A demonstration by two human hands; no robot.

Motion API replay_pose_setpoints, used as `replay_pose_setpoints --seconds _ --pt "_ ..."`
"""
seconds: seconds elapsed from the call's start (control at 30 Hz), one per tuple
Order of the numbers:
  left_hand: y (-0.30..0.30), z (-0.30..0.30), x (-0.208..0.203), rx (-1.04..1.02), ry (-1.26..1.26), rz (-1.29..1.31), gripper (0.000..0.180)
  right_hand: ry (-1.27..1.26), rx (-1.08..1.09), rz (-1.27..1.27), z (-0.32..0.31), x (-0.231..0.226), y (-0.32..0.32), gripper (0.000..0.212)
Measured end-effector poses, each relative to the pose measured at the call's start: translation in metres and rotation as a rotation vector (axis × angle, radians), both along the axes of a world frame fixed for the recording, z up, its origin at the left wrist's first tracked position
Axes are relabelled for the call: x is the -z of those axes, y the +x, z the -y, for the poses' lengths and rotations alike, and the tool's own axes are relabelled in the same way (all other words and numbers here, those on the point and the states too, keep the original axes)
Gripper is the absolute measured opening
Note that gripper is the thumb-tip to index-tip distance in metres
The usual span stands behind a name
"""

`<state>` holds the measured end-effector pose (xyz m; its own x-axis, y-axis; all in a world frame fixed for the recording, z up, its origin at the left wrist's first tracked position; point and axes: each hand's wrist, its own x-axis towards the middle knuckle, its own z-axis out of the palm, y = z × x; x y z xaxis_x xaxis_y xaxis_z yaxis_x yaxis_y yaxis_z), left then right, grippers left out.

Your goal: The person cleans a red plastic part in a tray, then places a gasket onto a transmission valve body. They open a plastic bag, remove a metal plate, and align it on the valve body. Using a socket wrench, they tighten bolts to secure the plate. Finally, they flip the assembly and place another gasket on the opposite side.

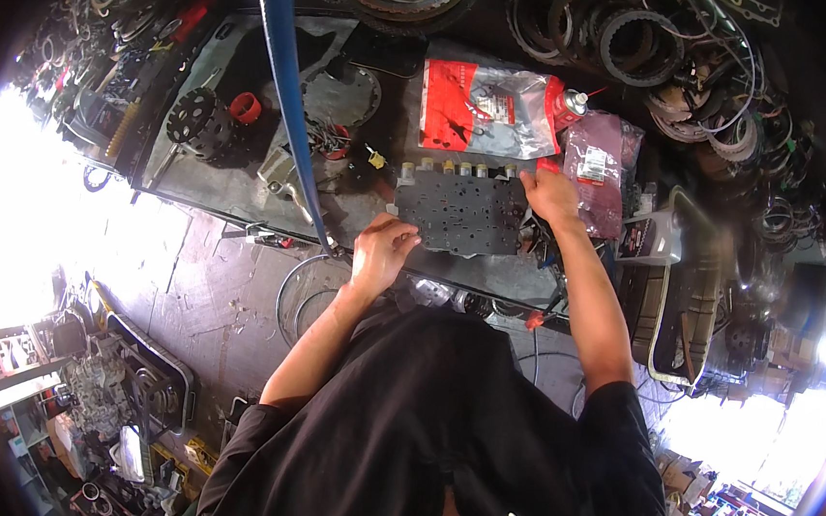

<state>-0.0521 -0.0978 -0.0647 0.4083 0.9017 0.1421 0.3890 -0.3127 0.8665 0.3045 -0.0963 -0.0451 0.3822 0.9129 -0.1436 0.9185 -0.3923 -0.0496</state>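
Evidently I was at the handling and aligning step, with a dark grey, flat rectangular metal plate full of small holes and slots (455, 213) at the centre of the frame, above my lap. A row of short tan cylinders (449, 168) stood along its upper edge. My right hand (551, 199) grasped the plate at its upper right corner, thumb and fingers closed around it. My left hand (384, 249) was at the lower left corner, fingers curled and tips close together; whether they pinched the edge or merely touched it, I could not tell. Nor could I tell whether the plate lay flat on the dark, worn surface (230, 181) or was raised off it.

Just above it, in the upper middle of the frame, lay a red and silver plastic bag (445, 100), with a clear purplish plastic packet (603, 161) to the right. As I judged it, the next move called for an even hold on opposite corners, the holes square to whatever lay beneath, and the cylinders clear of the bag.
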Motion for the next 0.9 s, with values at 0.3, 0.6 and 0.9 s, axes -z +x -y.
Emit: replay_pose_setpoints --seconds 0.3,0.6,0.9 --pt "-0.0029 -0.0027 0.0040 0.021 -0.017 0.021 0.024 0.014 -0.021 -0.040 -0.0014 -0.0066 -0.0076 0.034" --pt "-0.0029 0.0013 0.0028 0.024 0.019 0.041 0.018 -0.016 -0.018 -0.030 -0.0027 -0.0054 -0.0045 0.036" --pt "-0.0062 0.0014 0.0091 0.035 0.074 0.069 0.017 -0.063 0.035 0.006 -0.0023 -0.0098 -0.0061 0.043"
